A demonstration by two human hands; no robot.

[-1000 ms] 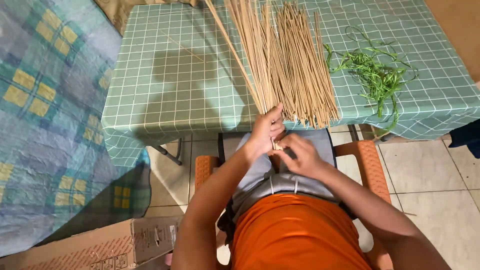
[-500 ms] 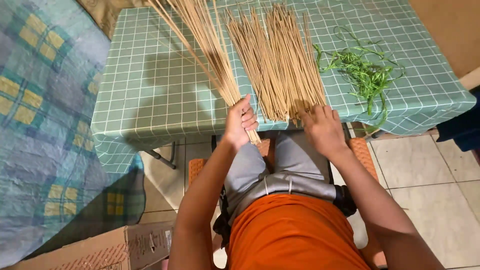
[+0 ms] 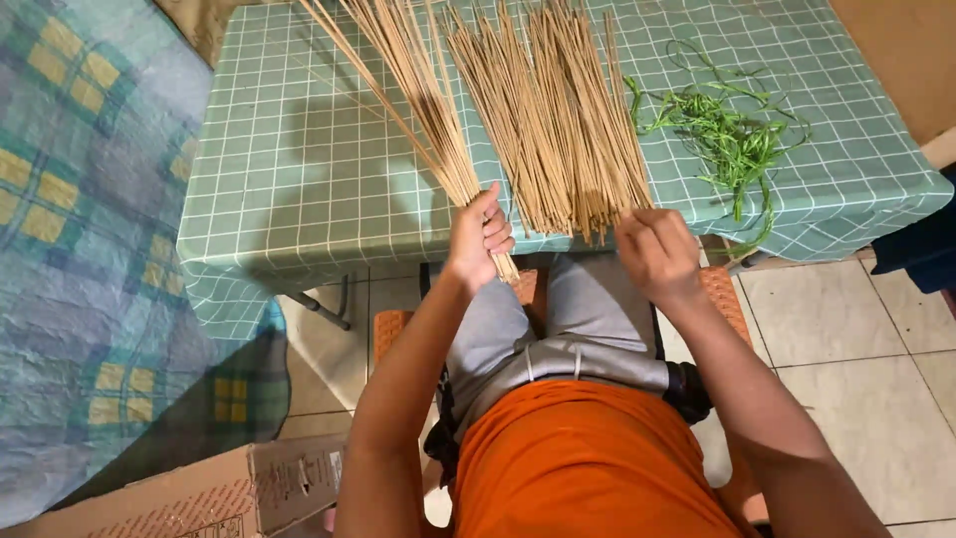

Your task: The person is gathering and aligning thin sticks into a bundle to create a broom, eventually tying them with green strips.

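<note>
Left hand (image 3: 478, 237) clenched round a bundle of sticks (image 3: 413, 95), fanning up and away, kept separate. Right hand (image 3: 652, 251) rests loose-fingered on the near ends of the stick pile (image 3: 558, 120) on the table (image 3: 299, 169), steadying them; green strips (image 3: 732, 134) beyond, to its right.

pale tan sticks (image 3: 558, 130), green strips (image 3: 732, 134), green white-checked tablecloth (image 3: 299, 159), orange shirt (image 3: 588, 458), blue-yellow plaid blanket (image 3: 80, 199)

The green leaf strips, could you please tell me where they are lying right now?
In the head view, the green leaf strips lie loose on the checked tablecloth, toward its right end, just right of the stick pile and beyond the right hand.
</note>
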